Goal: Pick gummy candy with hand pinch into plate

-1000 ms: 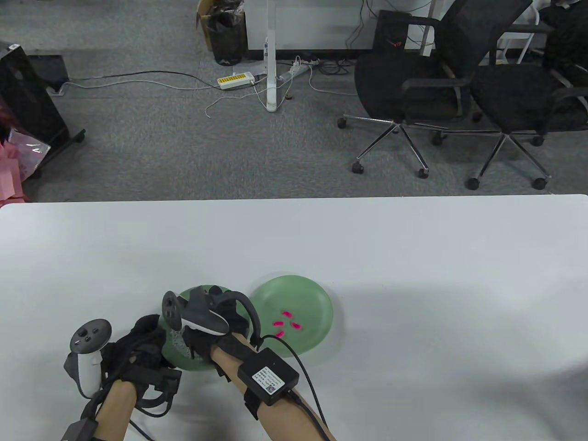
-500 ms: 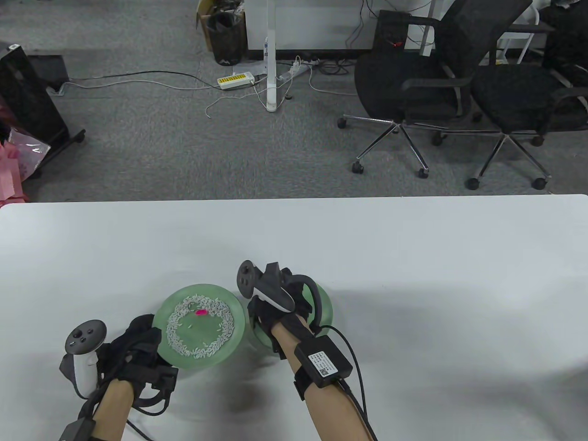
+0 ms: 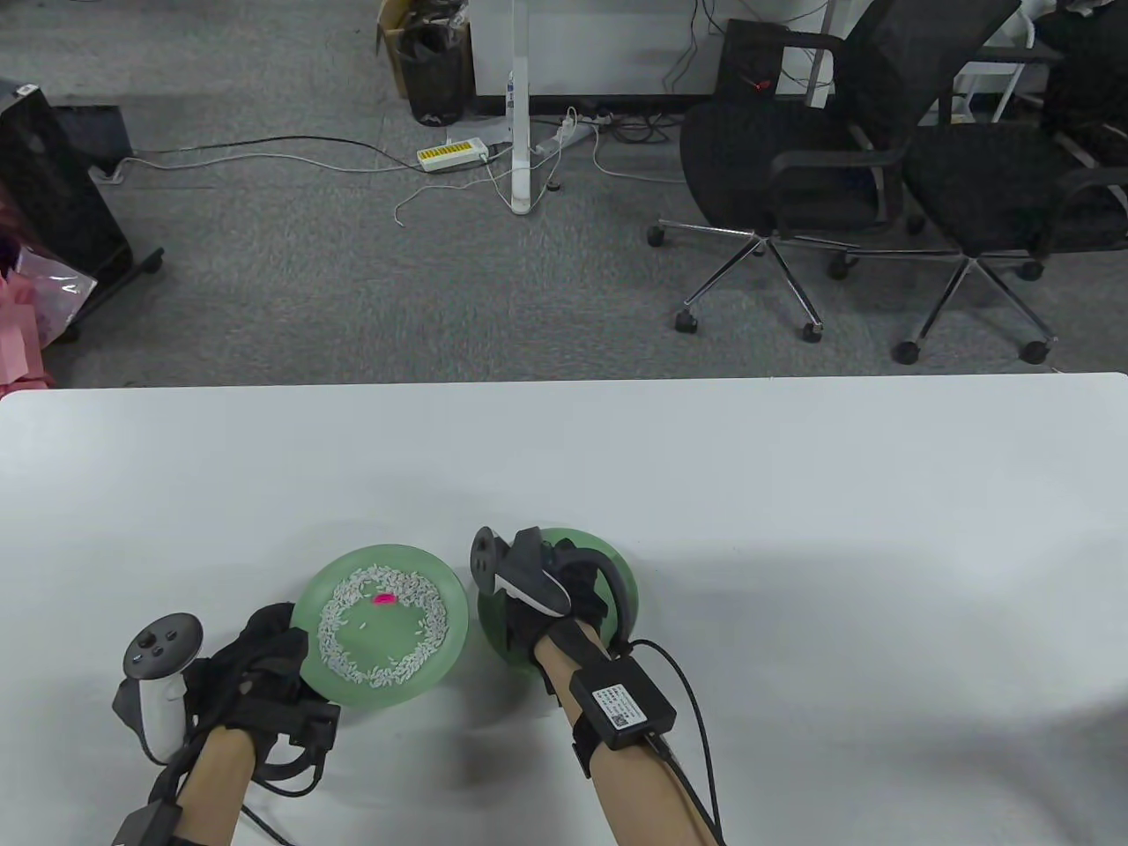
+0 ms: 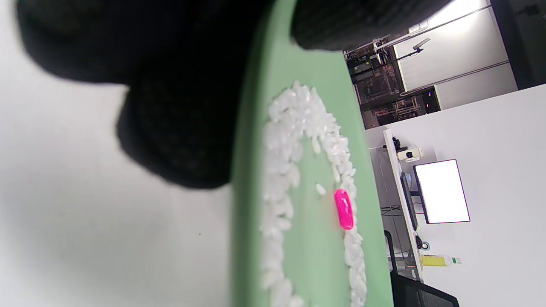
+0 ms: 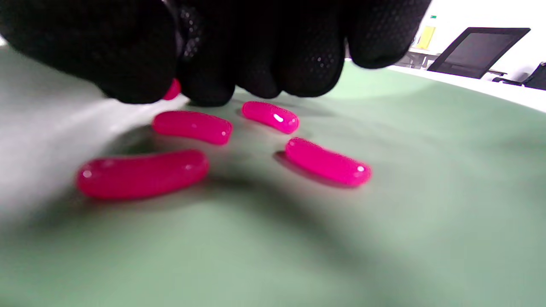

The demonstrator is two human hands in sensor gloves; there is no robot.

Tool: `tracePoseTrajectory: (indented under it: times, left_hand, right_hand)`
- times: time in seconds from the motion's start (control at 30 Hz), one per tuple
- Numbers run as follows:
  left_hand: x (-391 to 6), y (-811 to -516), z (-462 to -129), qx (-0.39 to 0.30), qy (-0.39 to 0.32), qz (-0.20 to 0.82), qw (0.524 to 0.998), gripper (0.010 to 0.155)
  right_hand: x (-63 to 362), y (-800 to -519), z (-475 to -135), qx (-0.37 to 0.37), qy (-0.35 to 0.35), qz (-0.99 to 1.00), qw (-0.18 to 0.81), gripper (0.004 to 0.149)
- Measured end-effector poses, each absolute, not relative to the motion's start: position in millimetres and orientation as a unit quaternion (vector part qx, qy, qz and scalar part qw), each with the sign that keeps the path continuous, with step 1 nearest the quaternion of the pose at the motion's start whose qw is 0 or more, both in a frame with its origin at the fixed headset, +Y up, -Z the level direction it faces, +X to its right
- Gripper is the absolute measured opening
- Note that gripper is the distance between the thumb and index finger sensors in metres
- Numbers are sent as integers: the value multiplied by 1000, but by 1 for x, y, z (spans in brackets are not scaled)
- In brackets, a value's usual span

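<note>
My right hand [image 3: 551,608] has swung from the rice plate [image 3: 304,608] to the right plate [image 3: 627,589], fingertips [image 5: 204,85] pinching a pink gummy [image 5: 172,90] beside four others. Left hand [image 3: 256,670] holds the rice plate's rim; one gummy [image 3: 384,599] left there.

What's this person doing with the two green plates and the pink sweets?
The right hand is low over the right plate, fingertips pinching a pink gummy beside four already lying there. The left hand holds the edge of the rice plate, where one gummy remains.
</note>
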State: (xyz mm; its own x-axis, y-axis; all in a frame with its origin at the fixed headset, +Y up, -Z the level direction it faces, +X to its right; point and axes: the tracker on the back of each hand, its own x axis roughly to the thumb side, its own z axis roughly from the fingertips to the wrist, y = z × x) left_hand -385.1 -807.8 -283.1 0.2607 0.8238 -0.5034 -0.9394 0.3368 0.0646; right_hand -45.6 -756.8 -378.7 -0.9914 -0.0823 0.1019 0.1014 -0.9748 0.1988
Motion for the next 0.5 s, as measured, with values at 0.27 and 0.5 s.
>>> tracePoseTrajectory:
  times: [0.27, 0.5]
  left_hand:
    - [-382, -805, -282, -125, 230, 564, 783, 57]
    - [-377, -804, -281, -128, 218, 556, 792, 57]
  right_hand:
    - [-51, -717, -369, -33, -11, -998, -47, 49]
    - [-100, -692, -352, -90, -11, -990, -106, 51]
